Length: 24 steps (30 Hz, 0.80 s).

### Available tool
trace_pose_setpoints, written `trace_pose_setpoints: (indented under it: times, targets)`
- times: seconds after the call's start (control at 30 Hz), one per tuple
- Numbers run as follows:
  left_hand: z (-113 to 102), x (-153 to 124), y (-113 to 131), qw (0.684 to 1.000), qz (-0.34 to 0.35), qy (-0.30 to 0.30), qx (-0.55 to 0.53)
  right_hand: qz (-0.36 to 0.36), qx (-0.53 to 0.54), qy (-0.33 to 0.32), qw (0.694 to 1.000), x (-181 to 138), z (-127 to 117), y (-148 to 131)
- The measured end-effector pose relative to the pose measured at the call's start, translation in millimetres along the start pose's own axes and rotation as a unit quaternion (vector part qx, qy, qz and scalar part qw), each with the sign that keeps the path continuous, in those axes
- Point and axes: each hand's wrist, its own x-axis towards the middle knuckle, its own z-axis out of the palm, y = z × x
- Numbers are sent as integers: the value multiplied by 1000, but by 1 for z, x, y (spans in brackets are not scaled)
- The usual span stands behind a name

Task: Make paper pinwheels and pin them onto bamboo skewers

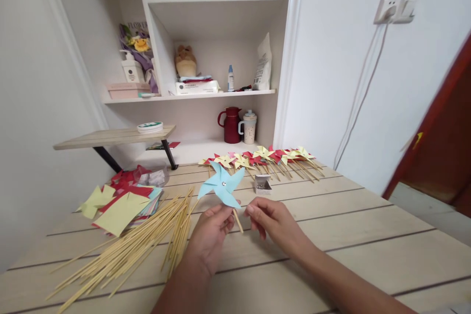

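A light blue paper pinwheel (pixel 223 184) with a shiny round pin at its centre is held up over the table. My left hand (pixel 212 230) is closed on it from below, just under the blades. Its wooden stick (pixel 238 222) slants down to the right, and part of it is hidden behind the blade and fingers. Close by on the right, my right hand (pixel 274 221) has its thumb and forefinger pressed together and the other fingers curled. Whether anything is in that pinch is hidden. A small open box (pixel 262 185) holding tiny shiny pieces stands beyond my right hand.
Many loose wooden sticks (pixel 147 243) lie at the left, beside coloured paper squares (pixel 121 213). Finished red and yellow pinwheels (pixel 263 153) line the table's back edge. A small raised stand (pixel 110 138) is at the back left. A red jug (pixel 232 126) stands beneath the shelves.
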Motion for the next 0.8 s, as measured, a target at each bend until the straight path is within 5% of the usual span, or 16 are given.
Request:
trace_pose_setpoints:
  times: [0.23, 0.53, 0.8]
  targets:
    - [0, -1, -2, 999, 15, -37, -3, 15, 16, -90, 996, -6, 9, -1]
    - [3, 0, -1, 1000, 21, -10, -8, -2, -40, -27, 999, -5, 8, -6]
    - [2, 2, -4, 1000, 12, 0, -24, -41, -72, -52, 995, -8, 4, -7]
